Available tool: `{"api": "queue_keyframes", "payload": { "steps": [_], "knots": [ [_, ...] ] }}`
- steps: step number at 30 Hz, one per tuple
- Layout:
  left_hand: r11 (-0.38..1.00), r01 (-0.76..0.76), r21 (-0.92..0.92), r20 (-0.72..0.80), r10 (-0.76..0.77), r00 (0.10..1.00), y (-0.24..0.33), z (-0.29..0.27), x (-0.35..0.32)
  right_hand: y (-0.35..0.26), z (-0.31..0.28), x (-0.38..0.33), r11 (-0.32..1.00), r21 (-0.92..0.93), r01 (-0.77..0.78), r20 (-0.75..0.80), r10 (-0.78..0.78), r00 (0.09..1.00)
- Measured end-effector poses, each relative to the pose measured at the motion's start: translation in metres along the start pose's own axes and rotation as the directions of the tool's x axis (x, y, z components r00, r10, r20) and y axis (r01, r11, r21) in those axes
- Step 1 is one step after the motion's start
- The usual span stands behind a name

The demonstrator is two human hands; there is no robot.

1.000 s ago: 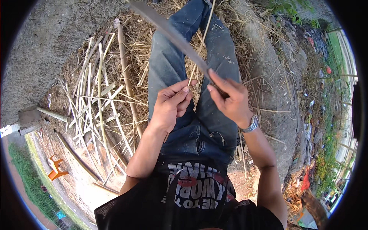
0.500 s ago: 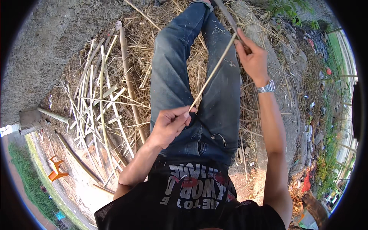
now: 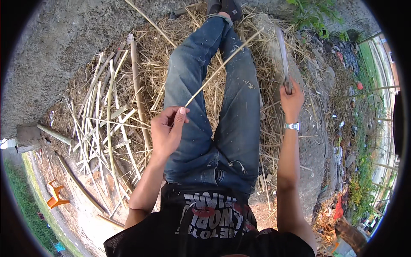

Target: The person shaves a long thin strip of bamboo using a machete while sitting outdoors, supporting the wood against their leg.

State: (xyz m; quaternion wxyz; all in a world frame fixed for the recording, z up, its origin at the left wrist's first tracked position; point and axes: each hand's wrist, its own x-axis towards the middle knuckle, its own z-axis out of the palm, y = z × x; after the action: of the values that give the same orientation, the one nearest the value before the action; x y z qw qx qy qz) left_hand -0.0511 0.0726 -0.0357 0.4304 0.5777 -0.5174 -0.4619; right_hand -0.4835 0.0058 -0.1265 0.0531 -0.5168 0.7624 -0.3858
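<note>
Between thumb and fingers, my left hand (image 3: 168, 128) pinches the near end of a thin pale bamboo strip (image 3: 223, 65). The strip slants up and to the right above my jeans, its far end free in the air. My right hand (image 3: 292, 99) is wrapped round the handle of a long knife (image 3: 283, 55), whose slightly curved blade points away from me. Blade and strip are apart. The knife is over the stony ground to the right of my legs.
A heap of split bamboo strips (image 3: 102, 115) lies on my left, beside a thicker pole (image 3: 136, 81). Dry straw and shavings (image 3: 154, 60) cover the ground around my legs. Further left stands an orange plastic chair (image 3: 56, 195). Along the right are litter and plants (image 3: 361, 184).
My right hand has drawn the knife away from the strip, to the right and nearer me. My left hand has shifted left and slightly up, carrying the strip.
</note>
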Motion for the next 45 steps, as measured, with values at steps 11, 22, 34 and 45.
{"api": "queue_keyframes", "payload": {
  "steps": [11,22,34,45],
  "knots": [
    [0.754,-0.533,0.383,-0.038,0.59,0.807,0.127,-0.02,0.071,0.02,-0.079,0.03,0.976,-0.147,0.162,-0.092,-0.176,0.98],
    [0.198,-0.848,0.491,0.237,0.907,0.348,0.283,-0.023,0.081,-0.253,-0.198,0.109,0.475,-0.257,0.841,-0.46,-0.826,0.326],
    [0.21,-0.638,0.741,-0.257,0.966,0.019,0.297,-0.1,0.132,-0.228,-0.204,0.138,0.624,-0.106,0.774,-0.635,-0.641,0.43],
    [0.479,-0.506,0.717,-0.621,0.77,-0.15,0.32,-0.137,0.192,-0.337,-0.168,0.139,0.725,0.196,0.66,-0.659,-0.401,0.636]
  ]
}}
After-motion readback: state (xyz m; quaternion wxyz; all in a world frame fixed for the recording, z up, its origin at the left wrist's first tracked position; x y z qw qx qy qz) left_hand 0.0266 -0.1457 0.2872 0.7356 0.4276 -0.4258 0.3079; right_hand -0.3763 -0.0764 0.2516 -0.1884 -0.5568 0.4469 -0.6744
